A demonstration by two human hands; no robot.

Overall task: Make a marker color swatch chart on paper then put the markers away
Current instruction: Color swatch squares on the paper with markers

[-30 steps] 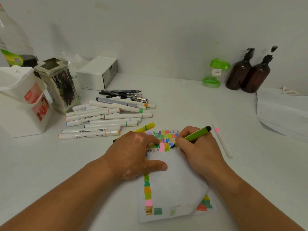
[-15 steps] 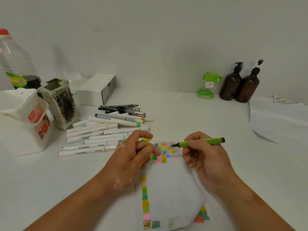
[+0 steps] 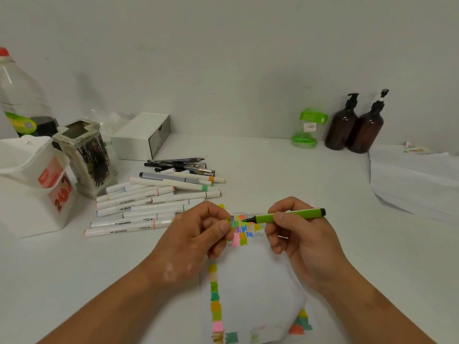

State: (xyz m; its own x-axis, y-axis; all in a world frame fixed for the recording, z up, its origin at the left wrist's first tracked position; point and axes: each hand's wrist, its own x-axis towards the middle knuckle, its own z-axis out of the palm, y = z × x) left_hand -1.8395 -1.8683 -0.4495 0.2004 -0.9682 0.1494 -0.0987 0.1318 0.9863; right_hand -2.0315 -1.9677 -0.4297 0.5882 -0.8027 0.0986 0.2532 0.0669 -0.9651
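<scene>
**While the green marker is uncapped, both hands hold above the chart**

While the right hand [image 3: 300, 234] grips the green marker [image 3: 290, 216] level, its bare tip points left over the coloured blocks at the top of the paper [image 3: 255, 281]. That paper lies flat on the white table [image 3: 323, 256], with a swatch column down its left edge.

Containers: the white tub [image 3: 32, 184] and square holder [image 3: 87, 157] stand at far left, and what is in them cannot be seen. The clear bottle [image 3: 19, 95] behind them holds dark liquid low down. Two brown pump bottles [image 3: 355, 125] and a green-lidded jar [image 3: 308, 127] stand by the wall.

Edges and room: white-barrelled markers [image 3: 149, 207] lie piled just left of the left hand [image 3: 196, 237]. Bare tabletop runs right of the paper to the white sheets [image 3: 417, 175].

Fingers: the right thumb and curled fingers clasp the marker's middle. The left thumb and forefinger are pressed together on a small green piece [image 3: 228, 219], just beside the marker tip and not touching it.
</scene>
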